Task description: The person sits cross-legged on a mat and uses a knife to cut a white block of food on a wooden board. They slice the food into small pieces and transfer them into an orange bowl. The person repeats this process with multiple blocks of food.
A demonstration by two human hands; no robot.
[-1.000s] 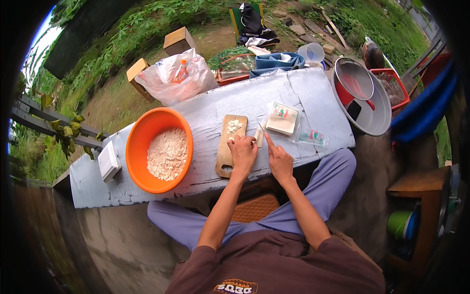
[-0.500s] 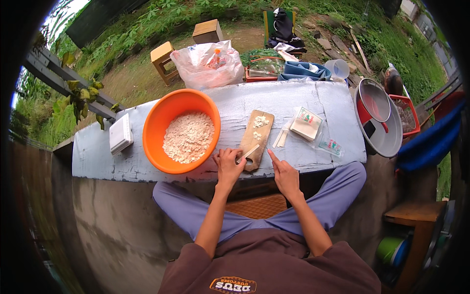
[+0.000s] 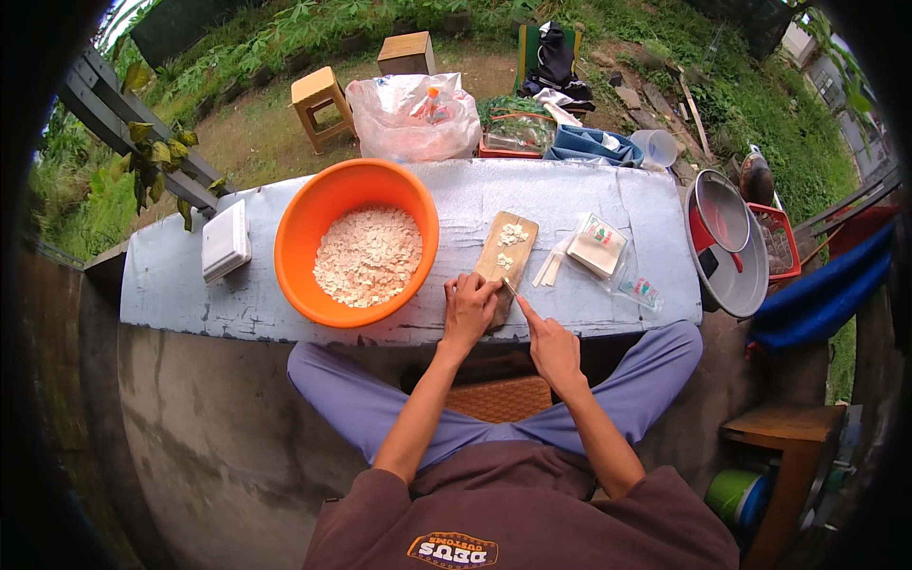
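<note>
A small wooden cutting board (image 3: 506, 258) lies on the pale blue bench (image 3: 190, 294) with several pale cut pieces (image 3: 513, 234) at its far end. My left hand (image 3: 471, 306) rests curled on the board's near end; what it presses down is hidden under the fingers. My right hand (image 3: 551, 344) holds a thin knife (image 3: 510, 285), its index finger stretched along the blade, which points at the left hand's fingertips. An orange bowl (image 3: 313, 204) full of pale cut bits (image 3: 369, 255) stands just left of the board.
A white lidded box (image 3: 226, 240) sits at the bench's left end. Pale sticks (image 3: 550, 267) and small packets (image 3: 598, 244) lie right of the board. A clear plastic bag (image 3: 414, 116), wooden stools (image 3: 321, 100) and a metal basin (image 3: 728, 249) surround the bench.
The view has swung so the bench sits more centred. My hands have drawn back to the board's near end and closed in together, knife now beside the left fingers.
</note>
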